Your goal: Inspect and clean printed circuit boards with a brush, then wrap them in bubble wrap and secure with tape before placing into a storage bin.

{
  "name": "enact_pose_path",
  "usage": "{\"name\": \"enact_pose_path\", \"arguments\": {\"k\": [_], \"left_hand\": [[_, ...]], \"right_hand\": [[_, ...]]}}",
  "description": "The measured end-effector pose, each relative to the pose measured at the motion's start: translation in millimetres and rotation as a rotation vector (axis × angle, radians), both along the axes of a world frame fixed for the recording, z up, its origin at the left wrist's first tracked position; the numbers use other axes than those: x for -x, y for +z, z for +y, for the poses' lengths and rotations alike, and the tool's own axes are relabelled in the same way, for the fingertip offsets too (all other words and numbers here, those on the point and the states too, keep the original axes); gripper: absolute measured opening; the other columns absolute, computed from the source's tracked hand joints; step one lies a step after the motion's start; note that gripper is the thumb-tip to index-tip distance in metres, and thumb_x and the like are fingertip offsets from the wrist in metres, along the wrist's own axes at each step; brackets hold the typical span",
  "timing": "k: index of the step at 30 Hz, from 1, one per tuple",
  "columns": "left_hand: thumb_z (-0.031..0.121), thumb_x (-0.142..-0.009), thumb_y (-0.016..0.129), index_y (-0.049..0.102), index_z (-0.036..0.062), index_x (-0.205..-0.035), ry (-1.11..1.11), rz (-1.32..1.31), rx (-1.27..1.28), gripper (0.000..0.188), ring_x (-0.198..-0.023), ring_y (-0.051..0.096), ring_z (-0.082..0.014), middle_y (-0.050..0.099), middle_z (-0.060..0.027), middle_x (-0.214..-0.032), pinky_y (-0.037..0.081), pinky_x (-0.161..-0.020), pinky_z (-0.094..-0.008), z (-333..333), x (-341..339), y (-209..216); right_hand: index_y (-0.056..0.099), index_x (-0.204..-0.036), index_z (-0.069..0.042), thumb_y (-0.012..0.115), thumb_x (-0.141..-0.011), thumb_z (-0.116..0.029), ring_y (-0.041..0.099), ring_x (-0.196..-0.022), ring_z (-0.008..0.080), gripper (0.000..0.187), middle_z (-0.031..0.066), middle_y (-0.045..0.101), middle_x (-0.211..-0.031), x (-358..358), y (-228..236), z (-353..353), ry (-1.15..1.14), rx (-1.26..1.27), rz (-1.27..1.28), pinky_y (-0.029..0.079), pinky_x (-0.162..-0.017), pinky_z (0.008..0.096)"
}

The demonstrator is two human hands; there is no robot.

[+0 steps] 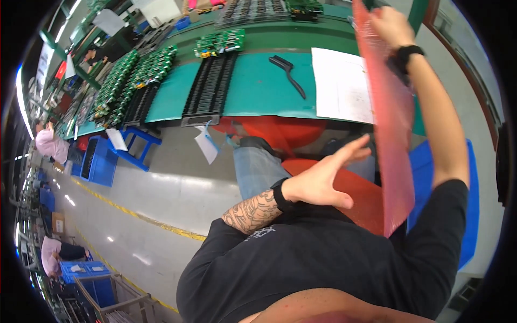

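Note:
My right hand [392, 27] is raised at the far right, its fingers closed on the top of a pink bubble wrap sheet [396, 156]. The sheet hangs down in front of the bench's right end. My left hand [323, 180] is in front of my chest, fingers and thumb apart, with nothing in it; it is a little left of the sheet and does not appear to touch it. White paper sheets [340, 89] lie on the green bench mat [253, 89], partly covered by the bubble wrap. A black brush [289, 75] lies to their left.
A black slotted rack [209, 89] holds green circuit boards [221, 43]; more boards [116, 83] stand farther left. A blue stool [141, 148] and blue crate [98, 160] are on the floor at left. A blue bin [467, 215] stands at my right. Other people are working at far left.

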State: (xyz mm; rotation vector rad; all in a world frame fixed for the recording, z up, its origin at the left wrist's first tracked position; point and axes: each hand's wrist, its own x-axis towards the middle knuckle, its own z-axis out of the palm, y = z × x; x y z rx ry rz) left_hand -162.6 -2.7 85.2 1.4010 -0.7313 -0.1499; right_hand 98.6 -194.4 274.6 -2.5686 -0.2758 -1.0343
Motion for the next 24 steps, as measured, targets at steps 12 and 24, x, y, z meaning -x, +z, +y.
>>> {"name": "enact_pose_path", "arguments": {"k": [12,24], "left_hand": [[0.023,-0.089,0.081,0.069,0.0012,-0.116,0.114,0.131,-0.164,0.037,-0.089,0.070,-0.0176,0.073,-0.0130,-0.100,0.055,-0.076,-0.0311,-57,-69,-99],[0.003,-0.082,0.077,0.068,0.0055,-0.098,0.467,-0.351,-0.490,0.018,-0.077,0.068,-0.0283,0.068,-0.0110,-0.089,0.053,-0.068,-0.0361,7,-89,-121]], "right_hand": [[0.078,-0.097,-0.001,0.063,-0.087,-0.016,0.072,-0.100,0.0440,0.023,0.0283,0.073,-0.100,-151,-61,19,-0.114,-0.001,0.182,0.058,-0.087,0.0518],[0.076,-0.100,0.002,0.084,-0.079,-0.033,0.072,-0.100,0.0434,0.042,0.0272,0.074,-0.101,-192,19,-40,0.155,-0.286,0.337,0.058,-0.088,0.0462]]}}
